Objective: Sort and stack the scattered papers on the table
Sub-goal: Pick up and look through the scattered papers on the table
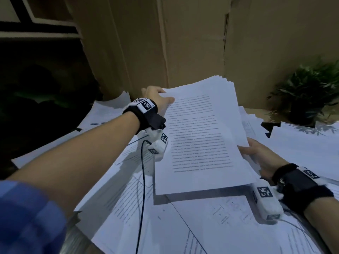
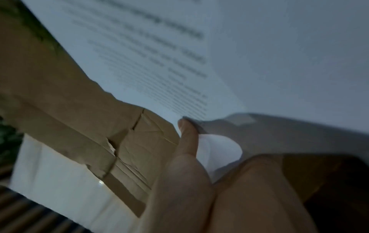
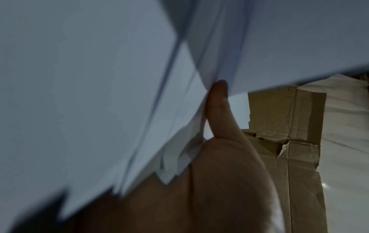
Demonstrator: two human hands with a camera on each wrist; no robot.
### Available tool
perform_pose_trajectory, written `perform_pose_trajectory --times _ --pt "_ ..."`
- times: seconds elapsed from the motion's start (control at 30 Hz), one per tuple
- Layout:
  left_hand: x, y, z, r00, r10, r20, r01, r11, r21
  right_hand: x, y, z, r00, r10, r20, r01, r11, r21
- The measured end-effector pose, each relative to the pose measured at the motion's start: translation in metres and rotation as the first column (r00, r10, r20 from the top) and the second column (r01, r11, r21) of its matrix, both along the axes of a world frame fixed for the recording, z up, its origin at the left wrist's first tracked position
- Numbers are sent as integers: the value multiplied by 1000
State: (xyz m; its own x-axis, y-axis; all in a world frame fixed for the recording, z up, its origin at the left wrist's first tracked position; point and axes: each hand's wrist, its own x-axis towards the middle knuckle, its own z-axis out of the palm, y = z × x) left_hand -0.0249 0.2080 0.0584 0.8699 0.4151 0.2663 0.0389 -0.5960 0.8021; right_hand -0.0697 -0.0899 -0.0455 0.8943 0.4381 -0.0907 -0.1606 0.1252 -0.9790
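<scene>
A thick stack of white printed sheets (image 1: 200, 136) is held up above the table, tilted, its far edges fanned out unevenly. My left hand (image 1: 156, 98) grips its far left corner, thumb on the top page; the left wrist view shows the thumb (image 2: 187, 138) against the sheets' (image 2: 159, 55) corner. My right hand (image 1: 256, 154) holds the stack's near right edge from below. In the right wrist view the thumb (image 3: 217, 107) presses the fanned sheet edges (image 3: 99, 94). More loose papers (image 1: 165, 226) with text and line drawings cover the table under the stack.
Brown cardboard panels (image 1: 192, 43) stand right behind the table. A potted green plant (image 1: 310, 96) sits at the back right. Other scattered sheets (image 1: 302, 151) lie at the right and at the far left (image 1: 108, 109). A black cable (image 1: 143, 189) hangs from my left wrist.
</scene>
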Motion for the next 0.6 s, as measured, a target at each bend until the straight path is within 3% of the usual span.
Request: perform_pose_trajectory --times 0.2,0.37,0.5,0.6 --pt "-6 -3 11 996 -71 -60 54 966 -253 0 -2 2 988 -135 -81 140 988 62" --pt "-12 -9 18 998 -37 -42 24 961 -274 4 -2 -3 997 18 71 -6 985 -171" --pt "-30 12 29 997 -75 -33 61 946 -318 16 -8 -12 996 -67 65 72 994 -78" --pt "-61 55 29 994 -46 -97 28 984 -175 24 -12 -17 991 -99 93 100 995 -7"
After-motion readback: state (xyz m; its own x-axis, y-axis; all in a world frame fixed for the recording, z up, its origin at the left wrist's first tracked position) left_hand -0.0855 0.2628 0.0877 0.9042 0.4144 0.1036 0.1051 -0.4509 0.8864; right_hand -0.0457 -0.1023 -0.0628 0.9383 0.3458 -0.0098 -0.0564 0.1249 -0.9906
